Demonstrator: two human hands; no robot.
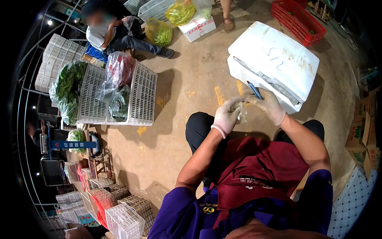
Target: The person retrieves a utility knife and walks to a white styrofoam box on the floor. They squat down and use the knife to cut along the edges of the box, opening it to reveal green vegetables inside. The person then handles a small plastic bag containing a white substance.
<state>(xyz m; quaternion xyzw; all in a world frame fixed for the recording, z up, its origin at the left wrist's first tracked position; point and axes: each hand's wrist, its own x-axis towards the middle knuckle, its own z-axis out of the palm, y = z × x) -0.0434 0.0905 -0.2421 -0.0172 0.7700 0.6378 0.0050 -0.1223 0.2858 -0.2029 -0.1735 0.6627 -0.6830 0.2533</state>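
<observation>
My left hand [227, 116], in a whitish work glove, is closed around a crumpled piece of clear plastic [243, 114] that pokes out past the fingers. My right hand [268, 104], gloved the same way, grips a blue pen-like tool [254, 90] whose dark end points up and away from me. What kind of tool it is, I cannot tell. The fingertips of both hands nearly meet above my lap. Just beyond the right hand stands a white foam box [273, 50], its lid tilted, with grey plastic sheeting [265, 76] showing in the gap.
White plastic crates [141, 92] with bagged leafy greens [70, 89] stand at left. A seated person [104, 35] is at upper left, near yellow bags of vegetables [159, 33]. A red crate [298, 22] lies at upper right, cardboard boxes [358, 134] at right, a platform scale [73, 144] at left.
</observation>
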